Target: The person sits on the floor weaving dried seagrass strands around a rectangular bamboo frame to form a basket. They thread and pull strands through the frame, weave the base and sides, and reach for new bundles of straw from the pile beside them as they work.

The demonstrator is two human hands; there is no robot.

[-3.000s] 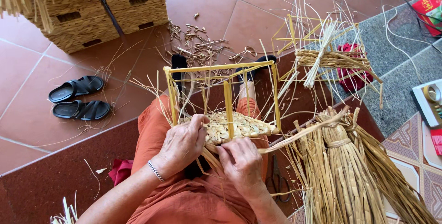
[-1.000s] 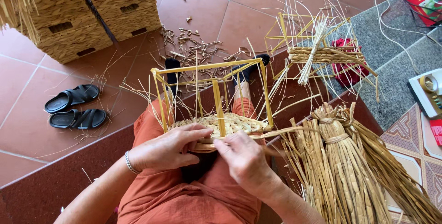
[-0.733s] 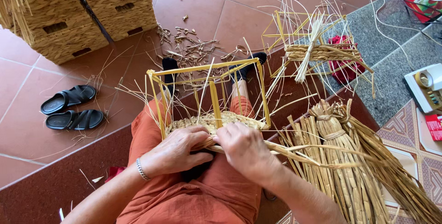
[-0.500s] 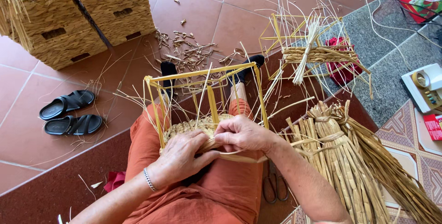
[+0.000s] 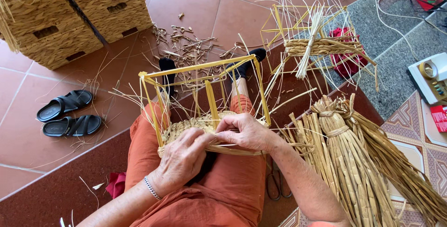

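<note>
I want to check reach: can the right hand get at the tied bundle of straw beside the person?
Probably yes. The right hand works on the woven basket, and the straw bundle lies close on that side with nothing between.

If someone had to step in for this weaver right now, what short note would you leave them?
Left hand: fingers curled over the near edge of the woven base, pressing the straw.
Right hand: pinching a straw strand at the same edge, beside the left hand.
The yellow frame rests on the lap, with the base woven across its bottom and loose strands sticking up along the sides.
Done: the base looks mostly woven. Left: the sides are bare.
Tied straw bundles lie to the right, scissors by the right knee, and a second started frame sits further out.
</note>
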